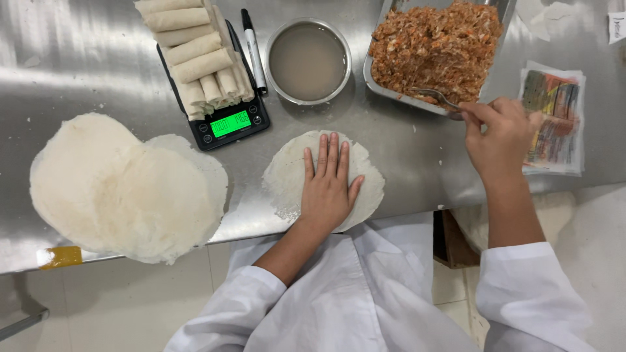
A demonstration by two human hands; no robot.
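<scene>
Your left hand lay flat and open, fingers spread, on a single round wrapper at the near edge of the steel worktop. Your right hand was closed around a spoon whose bowl dipped into the orange-brown filling in the metal tray. A stack of wrappers sat well to the left, with finished rolls piled on the scale.

We see a glossy brushed-metal table, matt floury wrappers, a shiny metal tray and bowl, white cloth sleeves.
</scene>
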